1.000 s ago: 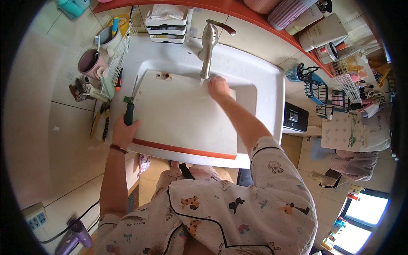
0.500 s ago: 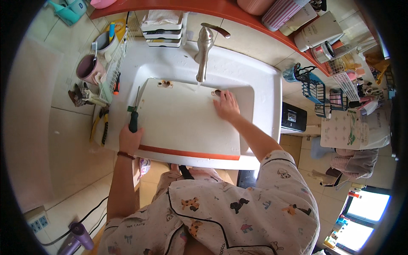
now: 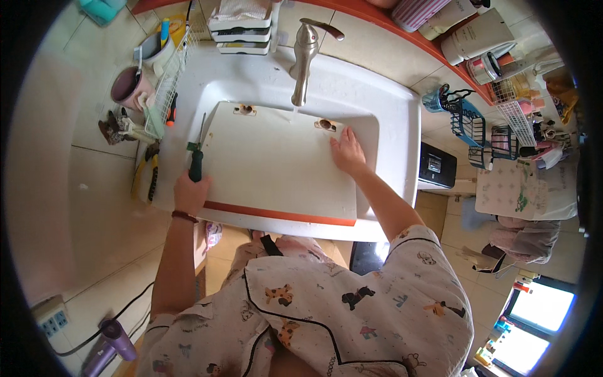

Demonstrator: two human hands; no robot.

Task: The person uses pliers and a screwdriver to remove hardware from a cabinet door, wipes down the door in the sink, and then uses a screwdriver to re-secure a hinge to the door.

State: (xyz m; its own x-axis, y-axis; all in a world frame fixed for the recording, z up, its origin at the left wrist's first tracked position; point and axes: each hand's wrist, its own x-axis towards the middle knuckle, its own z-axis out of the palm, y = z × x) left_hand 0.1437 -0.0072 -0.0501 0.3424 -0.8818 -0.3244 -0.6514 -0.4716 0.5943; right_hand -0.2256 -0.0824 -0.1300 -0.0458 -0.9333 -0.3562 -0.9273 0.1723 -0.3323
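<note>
A white cabinet door point(image 3: 273, 166) with a red edge strip lies tilted across the white sink point(image 3: 207, 75). Two rusty hinge cups mark its far edge, the left one point(image 3: 245, 110) and the right one point(image 3: 325, 125). My right hand point(image 3: 349, 152) rests on the door's right side with fingers stretched out, just beside the right cup. At the door's near left corner is my left hand point(image 3: 191, 191), the dark green handle of a screwdriver point(image 3: 196, 166) between thumb and fingers. Its shaft points away, along the sink's left rim; some of the left fingers are hidden.
A metal tap point(image 3: 304, 60) overhangs the door's far edge. Pliers with yellow-black handles point(image 3: 151, 173) and a wire rack point(image 3: 169, 94) with cups stand left. Above the tap are stacked white trays point(image 3: 242, 34). A red shelf point(image 3: 433, 47) with bottles runs along the back right.
My right hand has slid right along the door, uncovering the right hinge cup. My left hand keeps its place by the screwdriver. The whole view has shifted slightly.
</note>
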